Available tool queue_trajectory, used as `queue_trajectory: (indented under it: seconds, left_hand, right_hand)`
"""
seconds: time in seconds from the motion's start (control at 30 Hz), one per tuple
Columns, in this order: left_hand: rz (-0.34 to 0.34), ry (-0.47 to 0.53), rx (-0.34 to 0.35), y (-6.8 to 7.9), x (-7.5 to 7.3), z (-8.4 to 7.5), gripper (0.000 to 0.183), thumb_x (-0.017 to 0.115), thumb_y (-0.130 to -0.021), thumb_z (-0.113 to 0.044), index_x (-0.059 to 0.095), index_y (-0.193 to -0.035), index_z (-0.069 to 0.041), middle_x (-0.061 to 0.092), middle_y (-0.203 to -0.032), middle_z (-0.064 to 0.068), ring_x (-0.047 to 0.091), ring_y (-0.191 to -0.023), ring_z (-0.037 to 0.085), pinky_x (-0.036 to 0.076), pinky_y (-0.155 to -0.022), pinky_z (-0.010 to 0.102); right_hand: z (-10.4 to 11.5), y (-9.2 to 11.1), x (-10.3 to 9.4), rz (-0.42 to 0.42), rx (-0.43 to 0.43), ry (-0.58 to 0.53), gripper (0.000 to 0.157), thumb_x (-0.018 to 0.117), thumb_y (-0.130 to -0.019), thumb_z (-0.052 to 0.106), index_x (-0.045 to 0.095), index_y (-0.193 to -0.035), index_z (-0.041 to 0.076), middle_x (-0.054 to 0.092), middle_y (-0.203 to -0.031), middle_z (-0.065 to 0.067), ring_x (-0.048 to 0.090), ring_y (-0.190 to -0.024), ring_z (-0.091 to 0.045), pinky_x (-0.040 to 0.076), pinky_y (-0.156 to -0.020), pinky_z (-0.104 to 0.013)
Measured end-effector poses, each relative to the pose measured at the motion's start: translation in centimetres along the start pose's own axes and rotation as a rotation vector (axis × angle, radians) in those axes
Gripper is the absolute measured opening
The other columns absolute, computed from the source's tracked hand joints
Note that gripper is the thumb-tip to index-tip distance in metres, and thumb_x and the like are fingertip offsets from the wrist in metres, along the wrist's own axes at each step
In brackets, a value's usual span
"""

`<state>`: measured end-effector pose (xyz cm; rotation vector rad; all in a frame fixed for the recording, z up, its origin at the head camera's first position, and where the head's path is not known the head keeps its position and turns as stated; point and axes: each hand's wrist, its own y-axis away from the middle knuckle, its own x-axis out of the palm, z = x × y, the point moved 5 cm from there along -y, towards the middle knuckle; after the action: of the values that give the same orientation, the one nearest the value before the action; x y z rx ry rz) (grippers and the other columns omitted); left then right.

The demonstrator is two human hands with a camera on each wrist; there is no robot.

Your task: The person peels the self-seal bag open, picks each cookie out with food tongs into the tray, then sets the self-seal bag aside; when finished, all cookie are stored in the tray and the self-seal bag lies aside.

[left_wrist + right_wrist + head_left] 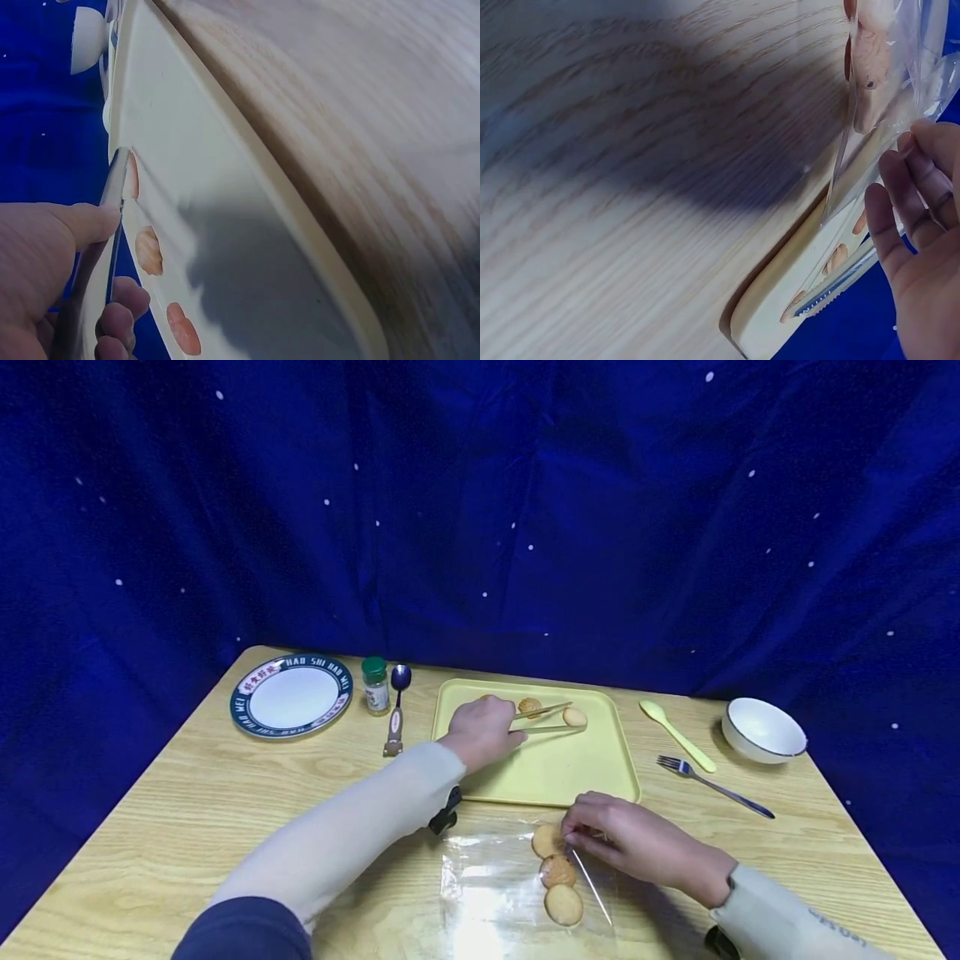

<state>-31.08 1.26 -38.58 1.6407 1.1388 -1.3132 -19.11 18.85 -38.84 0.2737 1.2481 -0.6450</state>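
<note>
Metal tongs (549, 729) are gripped in my left hand (483, 731), which is over the yellow tray (562, 777). Their tips lie either side of a round cookie (574, 717) toward the tray's right. Two more cookies, including a ridged cookie (149, 251), lie along the far side; in the head view my left hand mostly covers one. Closer to me, my right hand (641, 839) pinches the edge of a clear plastic bag (487, 856) between thumb and fingers. Inside the bag, a column of three cookies (563, 905) shows through the film.
Left of the tray are a blue-rimmed plate (292, 697), a green-capped seasoning jar (376, 687) and a spoon (396, 718). On its right lie a yellow spoon (678, 737) and a fork (716, 787), with a white bowl (763, 731) beyond. A blue curtain hangs behind the wooden table.
</note>
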Motion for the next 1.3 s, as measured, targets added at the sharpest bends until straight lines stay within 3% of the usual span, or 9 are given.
queue_trajectory:
  seconds: [0.2,0.37,0.5,0.6,0.8,0.9,1.07,1.2,1.3]
  left_hand:
    - [-0.019,0.071,0.018,1.4,-1.0,0.6,0.039,0.06,-0.092,-0.051,0.066,-0.103,-0.015,0.07,-0.091,-0.002,0.061,-0.072,0.012,0.049,-0.062,0.031]
    - [-0.093,0.123,0.106,4.6,-3.6,1.5,0.045,0.059,-0.091,-0.054,0.064,-0.114,-0.015,0.072,-0.105,0.0,0.068,-0.086,0.015,0.053,-0.068,0.034]
    - [-0.171,0.098,0.205,8.5,-5.5,4.2,0.038,0.062,-0.09,-0.052,0.064,-0.103,-0.017,0.069,-0.085,-0.004,0.062,-0.071,0.01,0.048,-0.056,0.029]
    - [-0.19,0.083,0.229,11.4,-6.4,7.0,0.03,0.065,-0.089,-0.05,0.06,-0.09,-0.02,0.053,-0.066,-0.009,0.046,-0.056,0.005,0.035,-0.047,0.024]
    - [-0.155,0.08,0.27,16.4,-7.6,11.4,0.026,0.069,-0.085,-0.048,0.067,-0.094,-0.024,0.05,-0.067,-0.016,0.041,-0.058,-0.002,0.035,-0.052,0.019]
    - [-0.178,0.063,0.356,18.7,-7.6,12.6,0.028,0.071,-0.084,-0.048,0.071,-0.1,-0.025,0.051,-0.071,-0.019,0.042,-0.06,-0.007,0.036,-0.054,0.016]
    - [-0.282,-0.028,0.509,21.8,-6.5,13.6,0.026,0.072,-0.084,-0.045,0.071,-0.101,-0.026,0.049,-0.073,-0.022,0.039,-0.06,-0.012,0.035,-0.052,0.014]
    - [-0.341,-0.065,0.599,22.9,-4.9,13.0,0.022,0.072,-0.085,-0.041,0.069,-0.099,-0.024,0.054,-0.074,-0.02,0.045,-0.061,-0.011,0.039,-0.051,0.016]
    - [-0.325,-0.068,0.604,22.7,-3.6,11.8,0.021,0.069,-0.088,-0.041,0.069,-0.098,-0.023,0.056,-0.075,-0.018,0.05,-0.061,-0.008,0.041,-0.05,0.018]
  right_hand:
    - [0.0,-0.1,0.1,0.034,0.005,0.009,0.005,0.061,-0.096,0.02,0.063,-0.096,0.025,0.056,-0.092,0.02,0.051,-0.082,0.007,0.048,-0.072,-0.016]
    - [0.1,-0.2,0.1,0.054,0.003,0.018,0.005,0.063,-0.095,0.02,0.064,-0.096,0.025,0.057,-0.092,0.019,0.052,-0.083,0.008,0.049,-0.073,-0.016]
    - [0.1,-0.4,0.0,0.053,-0.001,0.024,0.005,0.062,-0.095,0.019,0.064,-0.097,0.023,0.057,-0.092,0.019,0.053,-0.084,0.007,0.05,-0.074,-0.016]
    - [0.1,-0.6,-0.2,0.047,-0.008,0.029,0.005,0.062,-0.095,0.019,0.064,-0.096,0.023,0.056,-0.092,0.018,0.051,-0.082,0.007,0.049,-0.073,-0.016]
    - [0.1,-0.7,-0.5,0.042,-0.014,0.03,0.005,0.064,-0.094,0.018,0.064,-0.095,0.023,0.056,-0.09,0.018,0.051,-0.081,0.007,0.049,-0.072,-0.016]
    - [0.1,-0.5,-0.5,0.042,-0.005,0.023,0.005,0.064,-0.094,0.017,0.064,-0.095,0.022,0.057,-0.09,0.018,0.051,-0.081,0.007,0.049,-0.072,-0.016]
    - [0.2,-0.2,-0.5,0.048,0.011,0.009,0.005,0.063,-0.094,0.018,0.064,-0.095,0.022,0.056,-0.09,0.018,0.05,-0.081,0.007,0.048,-0.072,-0.016]
    - [0.3,-0.2,-0.5,0.05,0.02,0.01,0.004,0.063,-0.094,0.018,0.064,-0.095,0.022,0.056,-0.091,0.018,0.05,-0.081,0.007,0.048,-0.072,-0.016]
    - [0.3,-0.3,-0.5,0.05,0.018,0.014,0.005,0.063,-0.094,0.018,0.064,-0.095,0.022,0.056,-0.091,0.018,0.05,-0.081,0.007,0.048,-0.071,-0.016]
